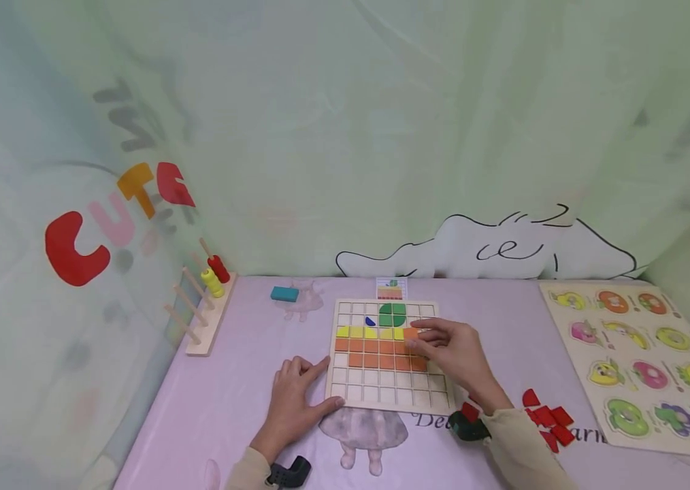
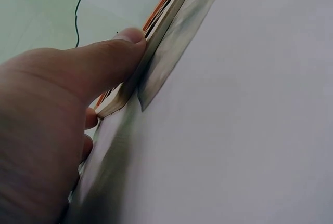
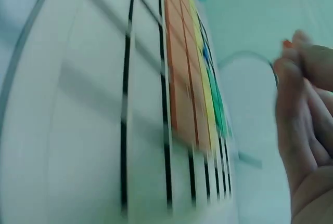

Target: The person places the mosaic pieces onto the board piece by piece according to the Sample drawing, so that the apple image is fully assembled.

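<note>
A wooden grid board [image 1: 380, 395] lies on the table, bearing rows of orange and yellow tiles, green tiles and a small blue piece. My left hand [image 1: 297, 397] holds its near left corner, with the thumb [image 2: 117, 60] on the near edge and the index finger along the left side. Above the right end of the yellow row, my right hand [image 1: 455, 350] pinches an orange square tile [image 1: 410, 333] between thumb and fingertips. Only a sliver of that orange tile [image 3: 287, 43] shows in the right wrist view.
Loose red tiles [image 1: 556, 425] lie to the right, some beside my right wrist. A picture card [image 1: 391, 288] sits behind the board. Farther left are a teal block [image 1: 284, 294] and a peg stand [image 1: 210, 333]. A fruit puzzle board [image 1: 639, 354] occupies the right side.
</note>
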Tool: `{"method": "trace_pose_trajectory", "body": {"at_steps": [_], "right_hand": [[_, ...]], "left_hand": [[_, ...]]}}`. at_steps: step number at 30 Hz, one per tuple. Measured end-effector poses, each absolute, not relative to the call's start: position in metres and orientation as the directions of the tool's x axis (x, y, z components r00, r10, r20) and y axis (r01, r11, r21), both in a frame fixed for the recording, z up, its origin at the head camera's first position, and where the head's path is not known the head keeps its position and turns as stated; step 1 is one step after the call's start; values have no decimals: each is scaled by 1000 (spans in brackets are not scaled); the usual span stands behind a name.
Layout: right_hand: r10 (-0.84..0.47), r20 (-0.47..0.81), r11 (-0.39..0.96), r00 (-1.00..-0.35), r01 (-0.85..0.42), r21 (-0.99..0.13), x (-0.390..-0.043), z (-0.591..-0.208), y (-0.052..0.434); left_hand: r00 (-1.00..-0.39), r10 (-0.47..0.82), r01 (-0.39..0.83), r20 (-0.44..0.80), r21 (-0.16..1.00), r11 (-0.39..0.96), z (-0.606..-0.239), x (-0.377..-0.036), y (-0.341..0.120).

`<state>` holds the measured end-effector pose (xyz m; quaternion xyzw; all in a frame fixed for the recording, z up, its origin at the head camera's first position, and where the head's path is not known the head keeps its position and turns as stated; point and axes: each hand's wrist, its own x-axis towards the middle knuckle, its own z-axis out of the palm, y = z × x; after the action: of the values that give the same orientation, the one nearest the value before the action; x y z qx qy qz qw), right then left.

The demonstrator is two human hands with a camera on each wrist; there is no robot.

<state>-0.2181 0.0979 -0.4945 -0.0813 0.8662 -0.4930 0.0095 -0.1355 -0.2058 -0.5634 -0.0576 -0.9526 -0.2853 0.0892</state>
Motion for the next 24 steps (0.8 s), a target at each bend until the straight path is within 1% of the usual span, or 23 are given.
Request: {"method": "trace_pose_trajectory", "body": {"at_steps": [3,7,13,19,24], "right_hand": [[-260,39,504,-965,-171,-846,-221,-495,71],[-353,55,538,-934,-251,-805,-222,-500,39],[-421,71,623,-904,-346,-702,-222,-507,5],[-467,77,685,-881,-416,-598,-224,-512,-11],[-465,76,701,-882,-419,-577,-223,-512,-14]], "left_hand": [[-977,63,165,205,529,832,-564,-136,-205],[-977,65,165,201,533,830,-564,-136,-207],[-980,70,161,187,537,828,-564,-136,-208],[-977,71,169,200,530,831,-565,-136,-208],[-981,64,153,183,527,836,-565,-136,-207]]}}
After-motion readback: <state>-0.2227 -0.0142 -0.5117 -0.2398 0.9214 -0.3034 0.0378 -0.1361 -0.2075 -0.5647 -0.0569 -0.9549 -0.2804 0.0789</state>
